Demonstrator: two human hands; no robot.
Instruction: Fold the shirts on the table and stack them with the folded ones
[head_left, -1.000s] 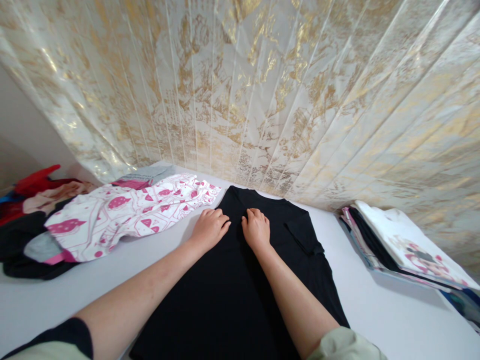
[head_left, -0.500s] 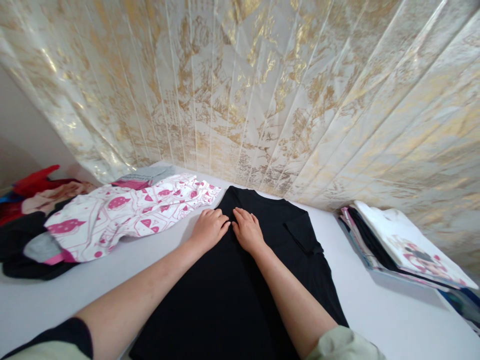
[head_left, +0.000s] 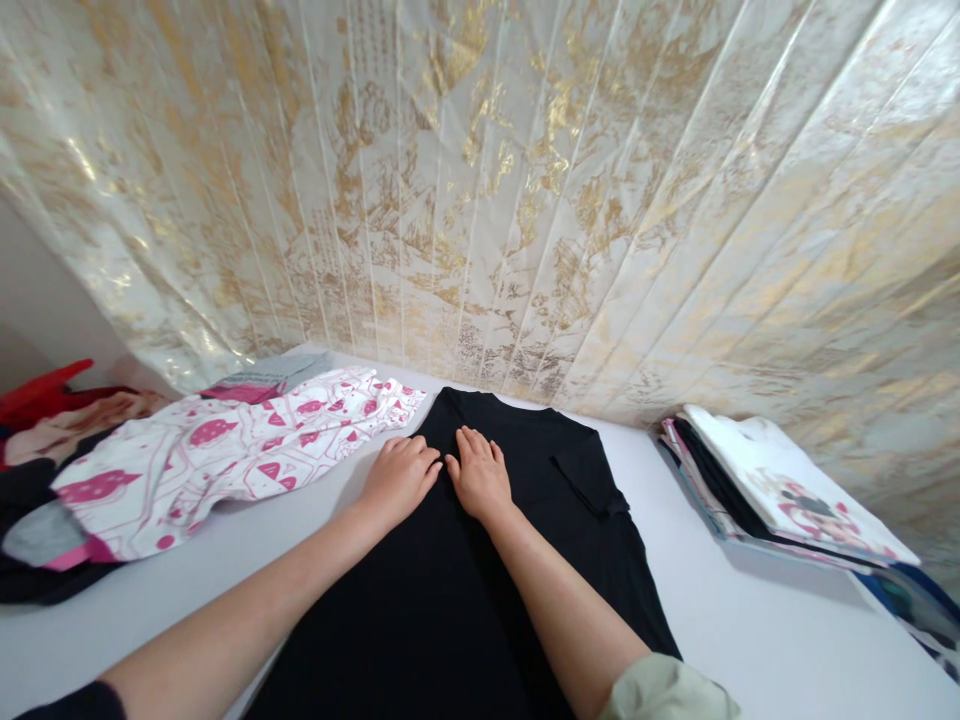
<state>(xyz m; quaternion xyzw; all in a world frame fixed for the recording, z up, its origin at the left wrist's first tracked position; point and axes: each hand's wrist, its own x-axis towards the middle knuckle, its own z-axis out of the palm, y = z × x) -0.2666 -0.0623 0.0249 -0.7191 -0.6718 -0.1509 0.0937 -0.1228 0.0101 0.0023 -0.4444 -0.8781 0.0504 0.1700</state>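
A black T-shirt (head_left: 420, 620) lies spread on the white surface in front of me, its neck end pointing away. Its right short sleeve (head_left: 592, 482) lies across the body; no sleeve shows on the left side. My left hand (head_left: 401, 478) rests palm down at the shirt's left edge, fingers slightly bent and partly over the border. Close beside it, my right hand (head_left: 480, 475) lies flat on the upper part of the shirt with its fingers stretched out. The thumbs nearly meet. Neither hand visibly grips the cloth.
To the left lies a loose heap: a white garment with pink prints (head_left: 217, 450), a grey piece (head_left: 270, 372), and red (head_left: 45, 390) and black clothes. At right stands a folded clothes stack (head_left: 787, 490), white on top. A gold-patterned curtain (head_left: 480, 200) hangs behind the white surface (head_left: 757, 640).
The view has shifted slightly, so everything except the curtain's upper part sits a little further left and lower. Both hands stay on the shirt in nearly the same place.
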